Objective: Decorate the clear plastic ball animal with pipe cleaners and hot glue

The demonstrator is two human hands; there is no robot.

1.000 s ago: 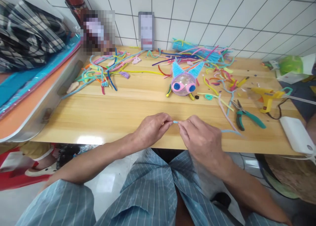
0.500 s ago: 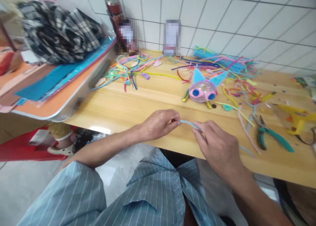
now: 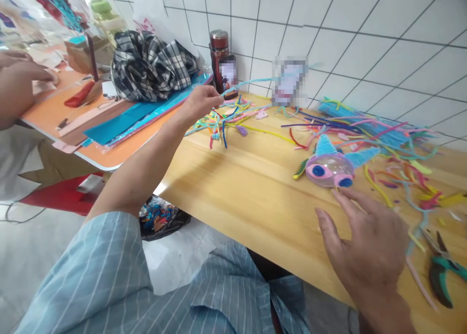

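A light blue pipe cleaner (image 3: 251,81) is pinched at one end by my left hand (image 3: 204,101), raised over the pile of coloured pipe cleaners (image 3: 219,122) at the back left. Its free length stretches right, in front of a blurred phone. My right hand (image 3: 368,236) is open, fingers apart, above the table just in front of a clear ball figure (image 3: 330,166). That figure has blue fuzzy ears and pink-rimmed eyes with blue centres. Whether my right fingertips touch it, I cannot tell.
Green-handled pliers (image 3: 443,275) lie at the right edge, near loose pipe cleaners. A blue bundle (image 3: 379,129) lies by the wall. On the orange table (image 3: 146,146) at left are a checked cloth (image 3: 149,66) and another person's hand (image 3: 24,76). A red flask (image 3: 219,46) stands behind.
My left hand has moved up and left with the blue pipe cleaner. My right hand has let go of it and opened near the figure. The view has turned left.
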